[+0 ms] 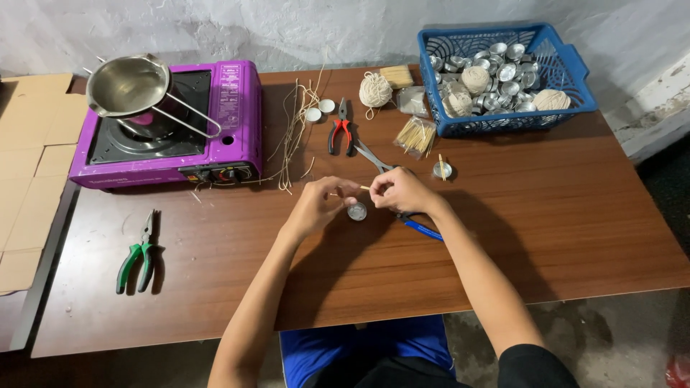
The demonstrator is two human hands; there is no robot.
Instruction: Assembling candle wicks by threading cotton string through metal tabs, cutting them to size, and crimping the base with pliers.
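Pinching thin stick [363, 188] (wick, maybe): both hands [323, 205] [402, 190], mid-table [560, 237].

Clear stick packets [415, 135] beside blue basket [575, 79]

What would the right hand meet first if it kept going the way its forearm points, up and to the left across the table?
Almost at once the left hand: the right hand is already close beside it, both pinching a thin wooden stick above a small metal cup. Whether the fingertips already touch is unclear.

The right hand [401, 190] hides most of the blue-handled scissors [424, 230].
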